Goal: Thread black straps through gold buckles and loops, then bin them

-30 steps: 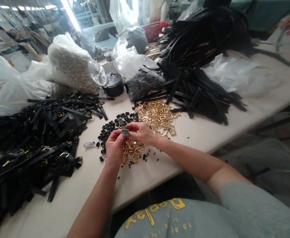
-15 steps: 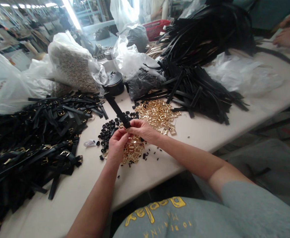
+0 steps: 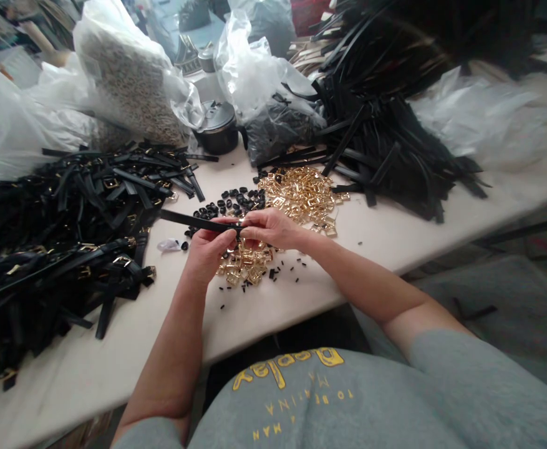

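Note:
A short black strap is held between my two hands over the table, its free end pointing left. My left hand is closed around the strap near its right end, thumb on top. Fingers pinched, my right hand grips that same end; a small shiny bit shows between the fingertips, too covered to name. Beneath and around the hands lie gold buckles, a nearer heap of gold buckles and black strap loops. Tiny black pieces are scattered close by.
Buckled black straps form a big pile at left. More black straps are heaped at the back right, beside crumpled clear plastic. A lidded black pot and filled plastic bags stand behind. The table edge runs before me.
The strap has swung from pointing up and away to lying nearly level toward the left. Both hands remain together on its end. The view has tilted downward.

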Motion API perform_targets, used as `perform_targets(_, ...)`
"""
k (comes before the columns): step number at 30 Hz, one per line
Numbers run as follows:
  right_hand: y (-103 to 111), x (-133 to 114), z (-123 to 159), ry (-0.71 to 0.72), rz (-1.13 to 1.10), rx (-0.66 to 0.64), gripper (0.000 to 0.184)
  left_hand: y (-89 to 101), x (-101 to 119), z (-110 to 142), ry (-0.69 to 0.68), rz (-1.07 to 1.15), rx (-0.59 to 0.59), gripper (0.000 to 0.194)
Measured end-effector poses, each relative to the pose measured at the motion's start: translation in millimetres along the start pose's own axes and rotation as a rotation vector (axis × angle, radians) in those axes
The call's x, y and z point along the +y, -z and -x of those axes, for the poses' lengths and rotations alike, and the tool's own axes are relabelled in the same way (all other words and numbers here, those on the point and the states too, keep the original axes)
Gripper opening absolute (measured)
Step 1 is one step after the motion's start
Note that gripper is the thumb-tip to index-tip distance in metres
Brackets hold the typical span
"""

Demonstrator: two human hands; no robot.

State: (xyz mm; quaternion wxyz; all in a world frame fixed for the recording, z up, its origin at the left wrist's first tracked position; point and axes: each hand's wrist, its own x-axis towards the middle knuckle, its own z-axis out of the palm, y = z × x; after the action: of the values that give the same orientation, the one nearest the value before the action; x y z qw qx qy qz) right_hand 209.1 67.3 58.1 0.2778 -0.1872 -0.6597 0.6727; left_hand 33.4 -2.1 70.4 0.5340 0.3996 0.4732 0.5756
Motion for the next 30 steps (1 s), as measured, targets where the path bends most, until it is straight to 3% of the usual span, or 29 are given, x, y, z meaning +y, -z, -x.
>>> perform_targets(5, 8, -4, 3, -0.089, -0.128, -0.15, 0.023, 9.0, 11, 4, 0.051, -0.104, -0.151, 0.043)
perform_targets(13, 8, -3, 2, -0.047, -0.187, -0.175, 0.033, 2.1, 8, 3, -0.05, 0.045, -0.03, 0.036)
perform_targets(16, 6, -2, 1, -0.012, -0.125, -0.1, 0.026, 7.0, 12, -4, -0.074, 0.038, 0.039, 0.035)
perform_targets(19, 7, 1, 0, -0.022, 0.004, 0.059, 0.02, 24.4, 20, -7, -0.107, -0.046, 0.122, 0.03)
perform_targets(21, 7, 2, -1, -0.021, 0.091, 0.137, 0.02, 39.1, 24, -4, -0.151, -0.153, 0.187, 0.027)
perform_targets(23, 7, 3, -2, -0.002, 0.149, 0.172, 0.021, 50.9, 23, 4, -0.148, -0.348, 0.178, 0.022)
perform_targets(26, 7, 2, -2, 0.026, 0.19, 0.189, 0.02, 56.9, 16, 19, -0.128, -0.713, 0.031, 0.014)
perform_targets(30, 5, 0, -3, 0.03, 0.254, 0.204, 0.018, 48.4, 10, 28, -0.188, -1.22, -0.095, 0.008)
